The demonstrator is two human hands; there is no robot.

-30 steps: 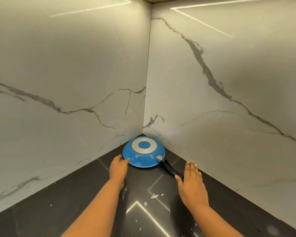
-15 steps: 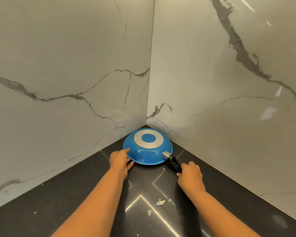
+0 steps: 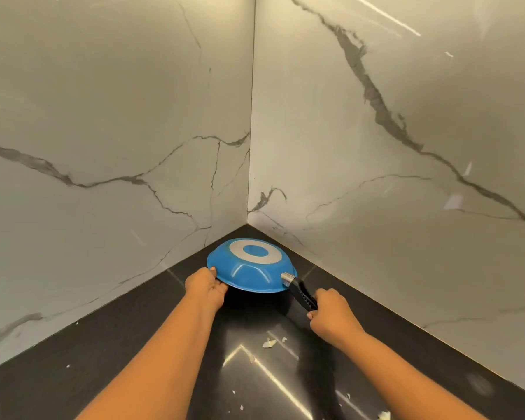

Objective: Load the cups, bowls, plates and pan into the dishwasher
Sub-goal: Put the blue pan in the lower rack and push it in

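Observation:
A blue pan [image 3: 249, 269] lies upside down in the corner of the black counter [image 3: 119, 353], its silver ring base facing up. Its near edge is tilted up off the counter, with a shadow under it. My left hand [image 3: 205, 287] grips the pan's left rim, thumb on top. My right hand [image 3: 331, 310] is curled round the black handle [image 3: 300, 294], which points to the lower right. No cups, bowls, plates or dishwasher are in view.
Two white marble walls [image 3: 119, 147] meet at the corner right behind the pan. Small pale crumbs [image 3: 269, 343] are scattered on the glossy counter between my forearms and near the lower right.
My right hand went from flat beside the handle to gripping it. My left hand took hold of the rim. The pan's near edge has lifted off the counter.

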